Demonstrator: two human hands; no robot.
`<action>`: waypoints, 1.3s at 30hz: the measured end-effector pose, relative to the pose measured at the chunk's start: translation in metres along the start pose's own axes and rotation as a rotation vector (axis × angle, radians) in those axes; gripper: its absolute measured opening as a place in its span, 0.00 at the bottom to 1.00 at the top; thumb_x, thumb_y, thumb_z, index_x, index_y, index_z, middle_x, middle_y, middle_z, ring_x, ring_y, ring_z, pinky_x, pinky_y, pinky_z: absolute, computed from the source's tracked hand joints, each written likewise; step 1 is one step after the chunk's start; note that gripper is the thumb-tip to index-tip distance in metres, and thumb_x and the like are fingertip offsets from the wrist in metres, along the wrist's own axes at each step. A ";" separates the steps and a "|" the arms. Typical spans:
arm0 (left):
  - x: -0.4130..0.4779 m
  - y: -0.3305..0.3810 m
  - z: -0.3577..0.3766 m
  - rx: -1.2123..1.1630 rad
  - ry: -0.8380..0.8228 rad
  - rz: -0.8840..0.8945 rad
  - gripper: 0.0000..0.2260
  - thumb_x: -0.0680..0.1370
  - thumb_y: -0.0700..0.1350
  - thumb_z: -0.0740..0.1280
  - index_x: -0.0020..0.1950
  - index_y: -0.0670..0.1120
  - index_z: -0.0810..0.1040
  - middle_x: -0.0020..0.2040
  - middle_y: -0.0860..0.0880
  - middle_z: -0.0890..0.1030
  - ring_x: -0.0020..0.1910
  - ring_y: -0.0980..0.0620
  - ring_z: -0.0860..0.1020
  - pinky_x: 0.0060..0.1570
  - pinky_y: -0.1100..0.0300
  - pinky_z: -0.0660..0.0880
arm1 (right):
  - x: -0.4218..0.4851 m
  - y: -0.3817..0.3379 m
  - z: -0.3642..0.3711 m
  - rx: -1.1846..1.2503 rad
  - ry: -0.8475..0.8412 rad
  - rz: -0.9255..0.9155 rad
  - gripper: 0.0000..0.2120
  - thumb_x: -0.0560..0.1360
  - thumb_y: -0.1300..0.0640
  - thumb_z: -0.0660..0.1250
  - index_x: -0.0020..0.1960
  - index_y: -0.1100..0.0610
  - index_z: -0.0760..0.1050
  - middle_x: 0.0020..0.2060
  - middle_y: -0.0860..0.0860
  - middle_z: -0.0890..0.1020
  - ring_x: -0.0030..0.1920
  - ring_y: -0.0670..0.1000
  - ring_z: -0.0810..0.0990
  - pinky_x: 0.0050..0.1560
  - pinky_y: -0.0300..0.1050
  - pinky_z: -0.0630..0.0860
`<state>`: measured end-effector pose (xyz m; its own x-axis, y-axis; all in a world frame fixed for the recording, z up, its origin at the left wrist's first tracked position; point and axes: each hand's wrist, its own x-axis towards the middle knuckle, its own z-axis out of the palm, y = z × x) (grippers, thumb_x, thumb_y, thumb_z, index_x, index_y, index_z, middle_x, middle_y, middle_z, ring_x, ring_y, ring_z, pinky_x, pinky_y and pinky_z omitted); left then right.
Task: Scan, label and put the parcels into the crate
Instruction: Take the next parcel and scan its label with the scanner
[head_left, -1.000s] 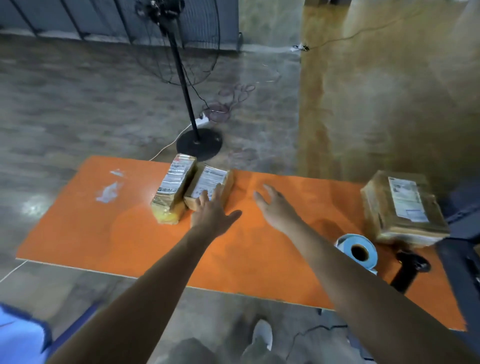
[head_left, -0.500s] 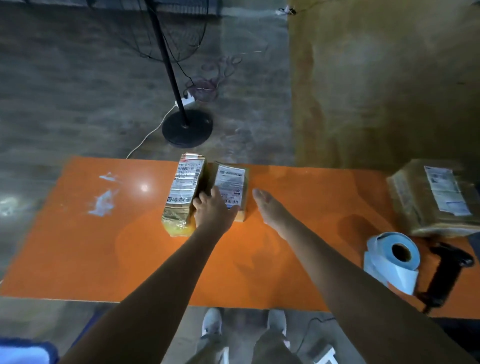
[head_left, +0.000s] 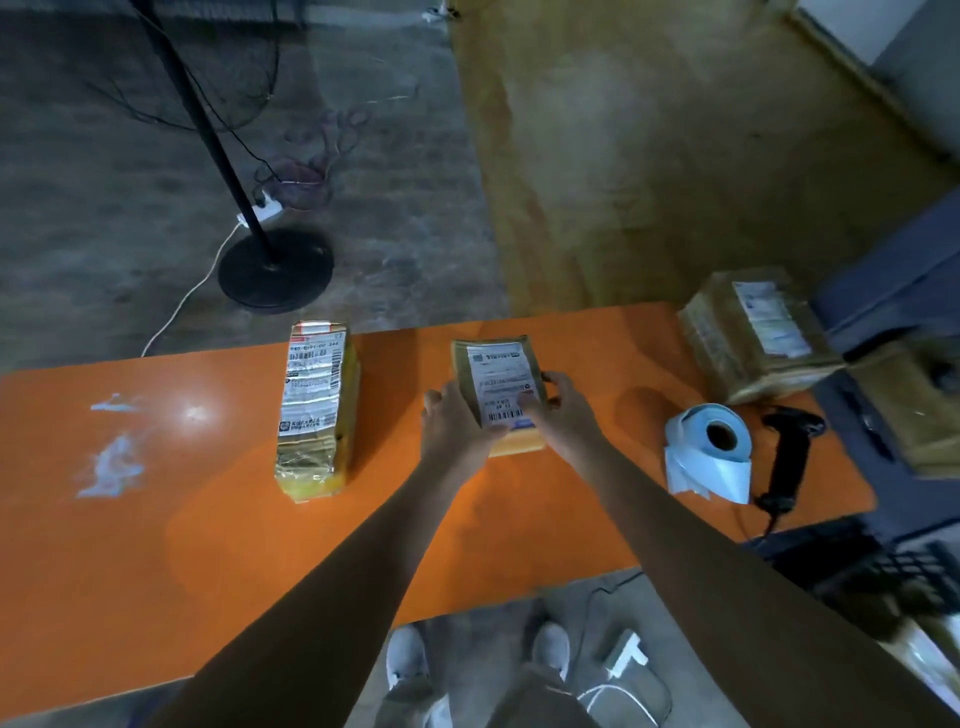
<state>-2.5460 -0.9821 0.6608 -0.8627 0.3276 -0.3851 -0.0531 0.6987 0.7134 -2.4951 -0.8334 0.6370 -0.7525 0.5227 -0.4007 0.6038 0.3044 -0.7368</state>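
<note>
In the head view, an orange table (head_left: 156, 545) crosses the middle of the frame from left to right. At the lower right edge a dark crate (head_left: 893, 571) shows only partly; its inside is blurred and I cannot tell what is in it.

In the centre of the frame, both hands grip one small parcel (head_left: 498, 384). The left hand (head_left: 452, 426) clasps its left side, with the thumb on the top face near the barcode. The right hand (head_left: 563, 415) clasps its right side, fingers curled around the edge and thumb on the label. The parcel's label faces up, its far end points to the upper part of the frame, and its near end lies between the two hands. Whether it rests on the table or is lifted a little, I cannot tell.

To the left of the hands, well apart from them, a long parcel (head_left: 317, 405) lies on the table with its label up. At the right, a label roll (head_left: 711, 447) stands on the table, and just beside it, further right, lies a black scanner (head_left: 787, 452). Above these, at the upper right end of the table, sits a big parcel (head_left: 753, 332).

In the upper left of the frame, a fan stand (head_left: 275, 267) is on the floor behind the table.
</note>
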 end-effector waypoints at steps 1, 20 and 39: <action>-0.002 0.005 0.009 -0.002 -0.022 0.005 0.33 0.69 0.48 0.77 0.68 0.42 0.65 0.63 0.43 0.67 0.63 0.43 0.69 0.63 0.48 0.70 | -0.001 0.009 -0.010 -0.011 0.012 0.011 0.25 0.76 0.44 0.65 0.71 0.47 0.65 0.56 0.54 0.78 0.48 0.53 0.80 0.41 0.46 0.78; -0.017 0.063 0.084 0.346 0.046 0.085 0.34 0.73 0.53 0.73 0.73 0.45 0.61 0.69 0.44 0.66 0.68 0.43 0.64 0.63 0.47 0.69 | -0.013 0.085 -0.111 -0.122 0.128 -0.037 0.18 0.83 0.47 0.55 0.64 0.56 0.74 0.59 0.55 0.79 0.59 0.56 0.77 0.50 0.42 0.66; -0.036 0.161 0.231 0.398 -0.111 0.457 0.36 0.72 0.55 0.73 0.74 0.48 0.61 0.69 0.46 0.65 0.68 0.44 0.62 0.64 0.49 0.64 | -0.005 0.207 -0.241 -0.001 0.383 0.403 0.31 0.80 0.42 0.60 0.75 0.58 0.58 0.64 0.61 0.72 0.56 0.61 0.75 0.50 0.54 0.74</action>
<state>-2.4069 -0.7342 0.6544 -0.6953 0.6994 -0.1657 0.5202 0.6487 0.5556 -2.3029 -0.5817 0.6179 -0.3122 0.8502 -0.4239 0.8247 0.0211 -0.5651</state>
